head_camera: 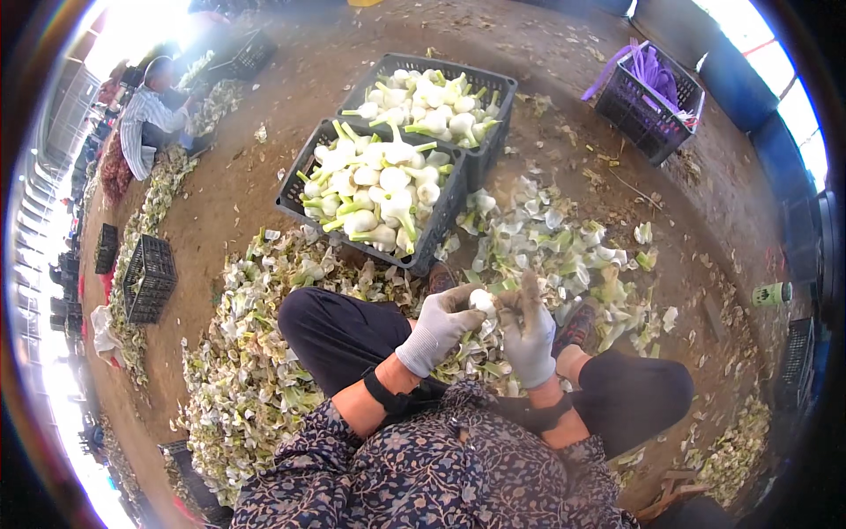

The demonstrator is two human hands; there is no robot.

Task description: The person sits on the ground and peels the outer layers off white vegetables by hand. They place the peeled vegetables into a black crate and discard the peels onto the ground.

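Observation:
My left hand (439, 327), in a pale work glove with soiled fingers, grips a white garlic bulb (483, 302) between thumb and fingers. My right hand (531, 334), gloved alike, has its fingertips against the bulb's right side, its other fingers raised. Both hands are above my lap, between my bent knees. In front of them stands a dark plastic crate (433, 248) heaped with peeled garlic bulbs (394, 180) with short green stems. A second crate (505, 125) of such bulbs adjoins it behind.
Garlic peelings (244, 390) lie piled at left, with more peelings (562, 244) ahead at right. A crate with purple straps (644, 109) stands at upper right. Another person (147, 119) sits at upper left near an upright dark crate (151, 279). A green can (772, 293) lies far right.

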